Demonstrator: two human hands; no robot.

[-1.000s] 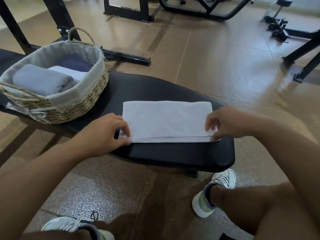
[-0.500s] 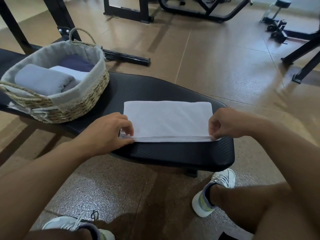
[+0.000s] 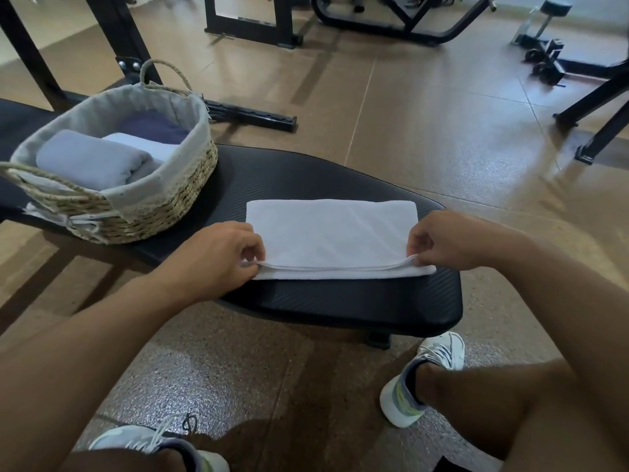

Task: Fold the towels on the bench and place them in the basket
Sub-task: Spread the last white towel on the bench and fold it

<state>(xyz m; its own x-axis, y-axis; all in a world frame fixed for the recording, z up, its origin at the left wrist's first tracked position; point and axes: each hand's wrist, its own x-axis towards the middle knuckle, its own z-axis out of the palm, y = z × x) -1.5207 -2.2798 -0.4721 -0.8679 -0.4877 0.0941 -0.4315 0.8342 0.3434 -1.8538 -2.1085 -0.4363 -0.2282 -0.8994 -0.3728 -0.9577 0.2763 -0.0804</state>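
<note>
Lifting the near edge of the white towel [image 3: 332,238], both hands are now raising the top layer slightly off the layer beneath, where half a second and a full second earlier the same edge was lying flat under the fingertips. The left hand [image 3: 218,258] is pinching the near-left corner between thumb and curled fingers; the right hand [image 3: 442,241] is pinching the near-right corner in the same manner. A thin gap is opening along the near edge between the two pinch points. Judged from this, the person is beginning a further fold, probably carrying the near edge away toward the far edge; the towel is partly folded and not yet ready for the basket.

The towel is lying flat as a rectangle on the near end of the black padded bench [image 3: 340,301], well apart from the woven basket [image 3: 153,212], which is standing on the same bench to the left.

Counts: one white towel being folded on the bench. Three folded towels are showing inside the basket: one pale grey-blue towel [image 3: 88,158] in front, one white folded towel [image 3: 146,148] behind it, and one dark navy towel [image 3: 153,126] at the back. Two hands are working. Two pale sneakers are showing, the right sneaker [image 3: 418,379] beside the bench and the left sneaker [image 3: 143,441] at the lower edge. One basket, one bench.
</note>
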